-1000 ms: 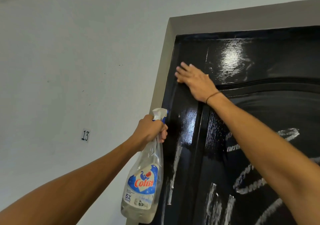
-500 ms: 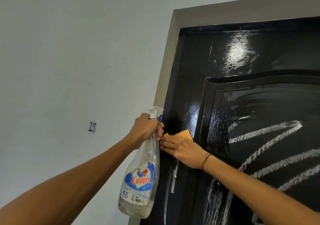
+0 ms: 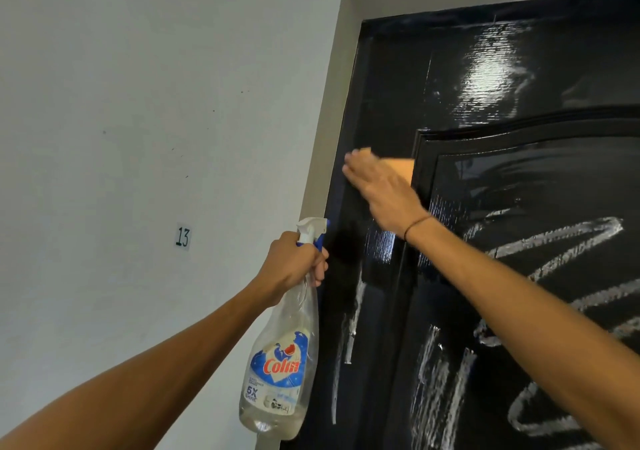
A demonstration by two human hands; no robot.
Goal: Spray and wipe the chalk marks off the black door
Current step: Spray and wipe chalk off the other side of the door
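Two bare hands are seen raised against the black door, whose glossy upper part is streaked with wet reflections. The right hand is laid flat with fingers straight, pressing an orange cloth against the door's left stile, just beside the raised moulding of the arched panel; the hand is blurred, and only the cloth's upper edge is shown past the fingers. A thin dark band is worn at that wrist. The spray bottle is gripped at its neck by the left hand, fingers curled beneath the white and blue trigger head, with the nozzle turned toward the door edge and the clear body hanging down. Chalk marks are left across the panel and lower down the stile. On the pale wall to the left, a small label marked 13 is fixed.
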